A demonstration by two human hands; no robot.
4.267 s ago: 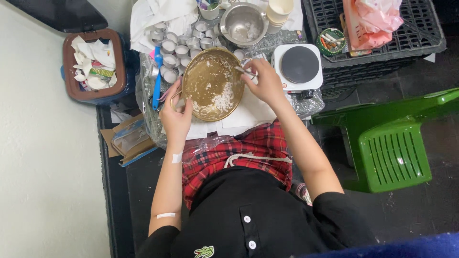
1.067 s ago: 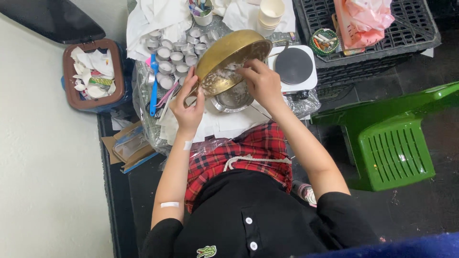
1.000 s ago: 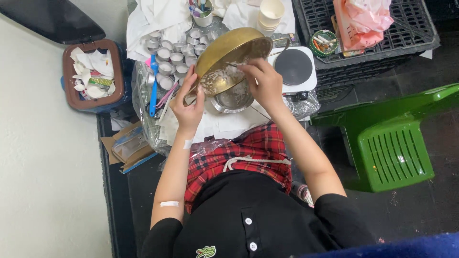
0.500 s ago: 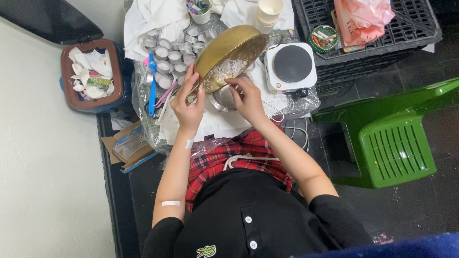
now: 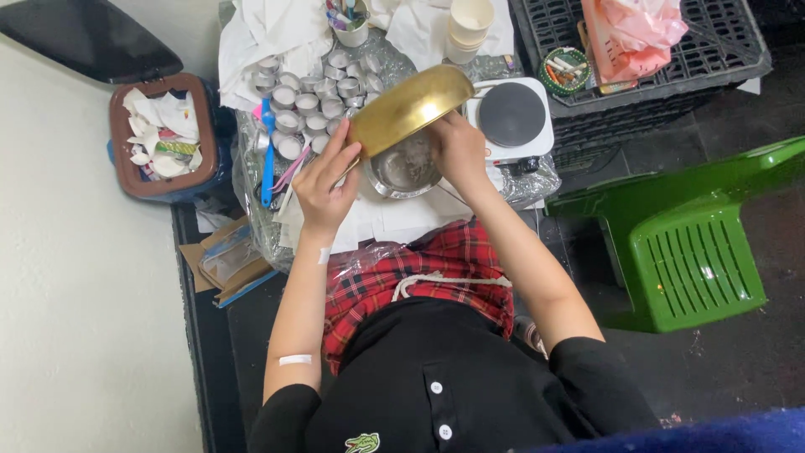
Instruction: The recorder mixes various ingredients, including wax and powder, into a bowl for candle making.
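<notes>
Hazard entry: your left hand (image 5: 325, 180) and right hand (image 5: 457, 151) clasp the steeply tilted brass bowl (image 5: 411, 107) over the steel bowl (image 5: 405, 168); contents may overshoot toward the tealight cups (image 5: 302, 105) at ten o'clock.

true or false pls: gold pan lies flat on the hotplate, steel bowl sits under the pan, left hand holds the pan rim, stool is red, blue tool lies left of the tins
1. The gold pan lies flat on the hotplate. False: it is tilted over the steel bowl.
2. The bowl sits under the pan. True.
3. The left hand holds the pan rim. True.
4. The stool is red. False: green.
5. A blue tool lies left of the tins. True.
</notes>
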